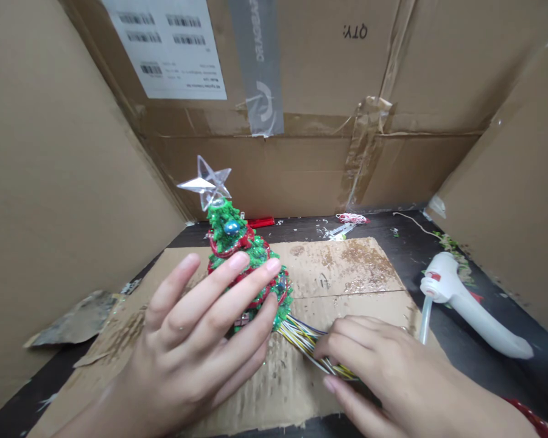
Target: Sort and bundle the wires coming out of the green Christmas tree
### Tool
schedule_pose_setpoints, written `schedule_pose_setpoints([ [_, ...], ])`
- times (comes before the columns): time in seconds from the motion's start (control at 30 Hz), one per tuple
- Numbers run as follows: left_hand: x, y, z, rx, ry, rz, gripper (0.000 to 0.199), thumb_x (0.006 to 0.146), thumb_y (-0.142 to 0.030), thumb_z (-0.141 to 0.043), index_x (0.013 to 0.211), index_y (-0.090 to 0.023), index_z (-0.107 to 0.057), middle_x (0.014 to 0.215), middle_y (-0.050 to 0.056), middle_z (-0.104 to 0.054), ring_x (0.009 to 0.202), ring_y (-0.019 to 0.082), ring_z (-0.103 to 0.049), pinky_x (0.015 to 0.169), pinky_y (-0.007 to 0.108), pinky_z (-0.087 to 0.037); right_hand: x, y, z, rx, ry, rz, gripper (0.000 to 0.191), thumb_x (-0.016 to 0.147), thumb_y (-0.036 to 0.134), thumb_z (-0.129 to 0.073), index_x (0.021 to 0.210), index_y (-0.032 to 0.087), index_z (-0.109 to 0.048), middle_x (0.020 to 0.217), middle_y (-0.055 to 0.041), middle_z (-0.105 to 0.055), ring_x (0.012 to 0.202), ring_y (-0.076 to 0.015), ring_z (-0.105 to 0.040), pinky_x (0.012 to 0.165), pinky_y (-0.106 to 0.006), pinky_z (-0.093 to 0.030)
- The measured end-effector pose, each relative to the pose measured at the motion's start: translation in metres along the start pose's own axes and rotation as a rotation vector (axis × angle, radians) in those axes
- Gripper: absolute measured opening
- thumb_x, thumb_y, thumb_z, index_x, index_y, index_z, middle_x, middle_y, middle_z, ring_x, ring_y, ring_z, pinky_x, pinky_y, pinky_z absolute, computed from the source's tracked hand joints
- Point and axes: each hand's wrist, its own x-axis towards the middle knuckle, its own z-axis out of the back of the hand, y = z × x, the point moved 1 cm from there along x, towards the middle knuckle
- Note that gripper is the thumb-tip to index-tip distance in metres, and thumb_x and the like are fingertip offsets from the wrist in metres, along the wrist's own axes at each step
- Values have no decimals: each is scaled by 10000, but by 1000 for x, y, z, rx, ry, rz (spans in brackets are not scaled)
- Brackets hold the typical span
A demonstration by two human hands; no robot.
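Note:
A small green Christmas tree model (242, 243) stands on a cardboard sheet (342, 274), with red garland, a blue bauble and a clear plastic star (206, 182) on top. My left hand (196, 340) wraps its fingers around the tree's front, hiding much of its lower half. A bundle of thin yellow, white and dark wires (305, 344) runs from the tree's base to the lower right. My right hand (369, 365) grips that bundle between fingers and thumb, hiding its far end.
A white glue gun (466, 301) with a clear stick lies right of the sheet on a dark tabletop (406, 243). Red-and-white string (351, 218) and a red lighter (260, 222) lie at the back. Cardboard walls (82, 170) enclose three sides.

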Motion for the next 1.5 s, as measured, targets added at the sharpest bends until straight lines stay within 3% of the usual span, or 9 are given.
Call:
schedule_pose_setpoints([
  [0.2,0,-2,-4,-19,14,-6,253,770,-286,-657,1018,-239,-680,1344,2,-545,1413,135,-333,1279,351,-176,0,0,0,4,30,-22,94,861,156,-501,904,163,-584,877,-25,-595,771,-153,-541,698,-278,-419],
  [0.5,-3,-1,-5,23,25,-35,272,789,-284,-611,1051,-252,-677,1423,-9,-471,1419,149,-327,1298,351,-151,-1,-1,0,19,20,-16,101,865,157,-500,920,166,-584,882,-27,-597,780,-154,-545,718,-281,-420],
  [0.7,-2,-5,-3,40,29,-17,279,815,-270,-597,1087,-254,-657,1478,-48,-392,1422,104,-319,1300,334,-151,0,0,0,10,8,-3,77,867,146,-486,877,163,-561,862,-23,-586,746,-144,-529,678,-271,-405],
  [1.0,-1,-4,-4,42,36,-39,269,829,-281,-597,1084,-238,-670,1390,-29,-506,1410,116,-344,1291,343,-170,-1,1,2,2,8,-4,77,863,137,-482,871,165,-553,856,-17,-583,759,-145,-530,700,-274,-410],
  [1.5,-3,-8,-9,41,76,-21,332,803,-333,-617,1107,-208,-655,1464,13,-421,1445,155,-274,1287,364,-137,-1,1,0,-2,-9,4,112,861,138,-485,896,163,-588,860,-18,-594,748,-141,-541,678,-260,-420],
])
